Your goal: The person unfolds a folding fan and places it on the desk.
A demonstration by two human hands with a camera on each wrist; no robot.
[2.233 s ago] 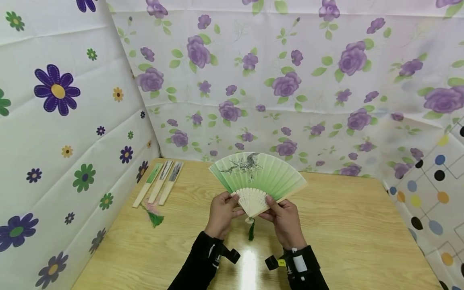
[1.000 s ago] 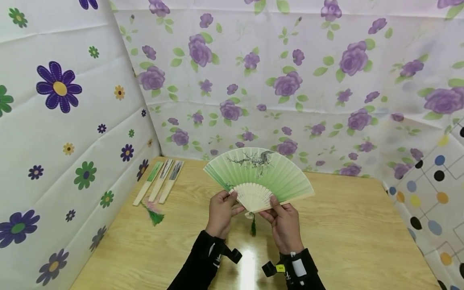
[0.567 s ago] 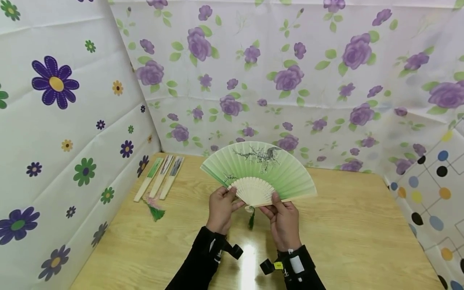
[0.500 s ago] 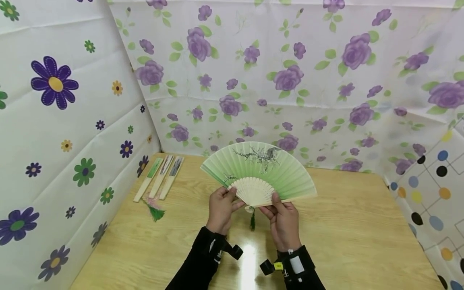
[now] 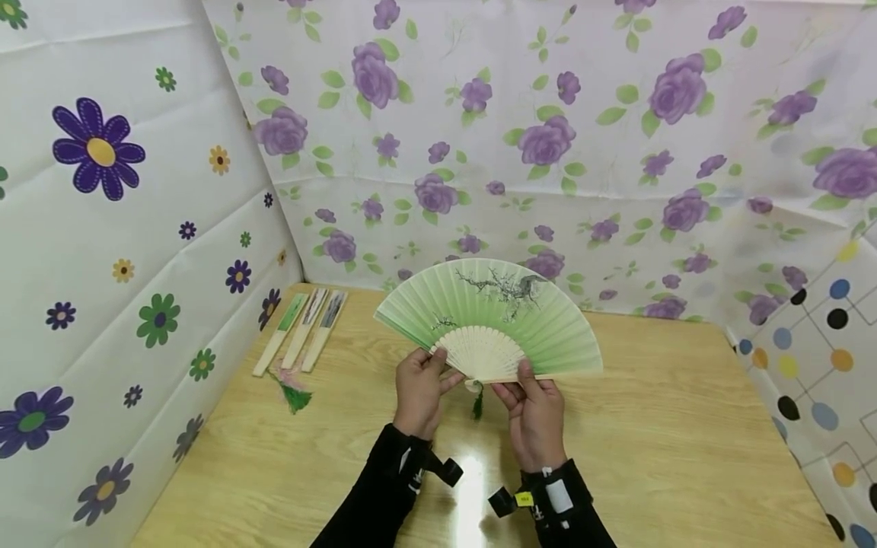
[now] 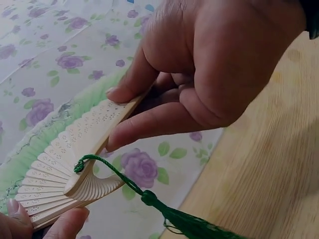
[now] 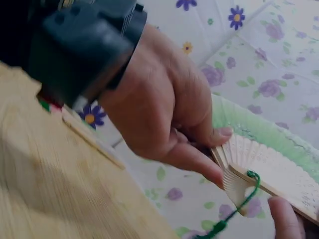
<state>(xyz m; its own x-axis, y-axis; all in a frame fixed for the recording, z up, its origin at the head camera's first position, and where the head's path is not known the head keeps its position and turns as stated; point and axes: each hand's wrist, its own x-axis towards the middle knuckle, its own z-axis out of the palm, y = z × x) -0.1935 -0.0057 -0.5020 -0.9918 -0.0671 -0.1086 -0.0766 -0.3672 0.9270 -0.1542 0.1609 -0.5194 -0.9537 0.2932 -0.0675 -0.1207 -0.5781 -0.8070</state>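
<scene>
Hands are holding the green fan (image 5: 489, 320) almost fully spread above the worktop (image 5: 651, 426): left hand (image 5: 418, 388) and right hand (image 5: 537, 415) are pinching its outer ribs; three folded fans (image 5: 301, 331) are lying untouched at the far left corner.

Left hand (image 6: 219, 64) close up, thumb and forefinger pinching the outer rib of the open fan (image 6: 60, 164). Pale pierced ribs spread toward a green leaf. Green tassel (image 6: 184, 224) hanging from the pivot. Right hand's fingers (image 6: 65, 226) at lower left, on the ribs. Tabletop (image 6: 279, 164) at right.
</scene>
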